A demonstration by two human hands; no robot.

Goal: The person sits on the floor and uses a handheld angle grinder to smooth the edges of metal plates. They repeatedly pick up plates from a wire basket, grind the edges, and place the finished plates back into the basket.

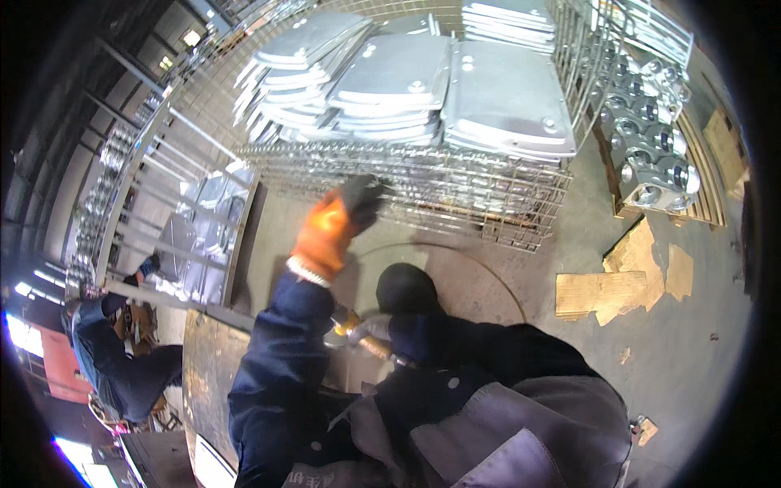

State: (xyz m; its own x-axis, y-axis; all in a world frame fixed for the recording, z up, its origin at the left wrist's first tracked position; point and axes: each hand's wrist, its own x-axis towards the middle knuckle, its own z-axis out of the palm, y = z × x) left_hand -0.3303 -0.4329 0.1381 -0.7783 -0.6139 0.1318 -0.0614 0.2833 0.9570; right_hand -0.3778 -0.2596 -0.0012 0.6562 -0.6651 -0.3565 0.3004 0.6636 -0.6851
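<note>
- Left hand (338, 218) in an orange-and-black glove, arm raised, fingers curled against the front of the wire mesh cage (423, 191).
- Stacked metal plates (407, 77) fill that cage.
- Right hand (407, 291), below the cage, dark-gloved, its grip hidden from view.

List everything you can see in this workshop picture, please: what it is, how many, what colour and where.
Wire mesh crate: one, silvery, top centre, on the floor.
Flat metal plates: several stacks, grey, piled in the crate.
Metal cast parts with round holes: a stacked batch, silvery, upper right, on a wooden pallet.
Cardboard pieces: a few, tan, on the concrete floor at right.
Rack of grey panels: one, at left.
Co-worker: one, in dark blue, bent over at far left.
Left hand: orange glove with black fingers, raised and touching the crate's front edge.
Right hand: light glove, low at centre, on a yellowish object; grip unclear.
</note>
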